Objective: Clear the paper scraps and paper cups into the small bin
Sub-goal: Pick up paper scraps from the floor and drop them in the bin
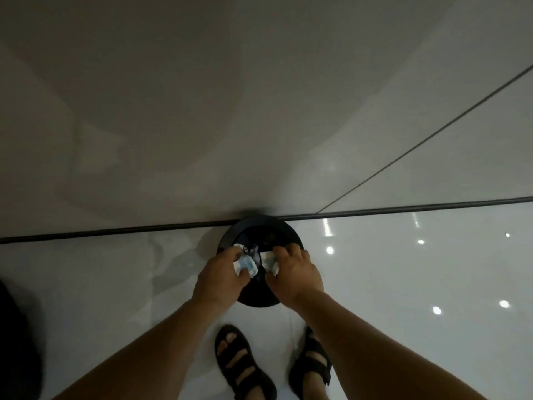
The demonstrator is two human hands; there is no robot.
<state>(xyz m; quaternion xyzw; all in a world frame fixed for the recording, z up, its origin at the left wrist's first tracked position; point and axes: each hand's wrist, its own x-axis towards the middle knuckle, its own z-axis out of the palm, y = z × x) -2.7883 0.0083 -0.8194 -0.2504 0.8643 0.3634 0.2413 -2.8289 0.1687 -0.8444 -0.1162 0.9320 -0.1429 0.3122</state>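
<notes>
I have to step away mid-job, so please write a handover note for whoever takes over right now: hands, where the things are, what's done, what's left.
Left hand: grips a crumpled white-and-blue scrap over the small black bin.
Right hand: grips a crumpled white scrap over the same bin.
The bin stands on the glossy floor, just ahead of the person's feet.
Done: both scraps are at the bin's mouth.
Left: drop both in. The bin's inside is too dark to read, and no paper cups are in view.
</notes>
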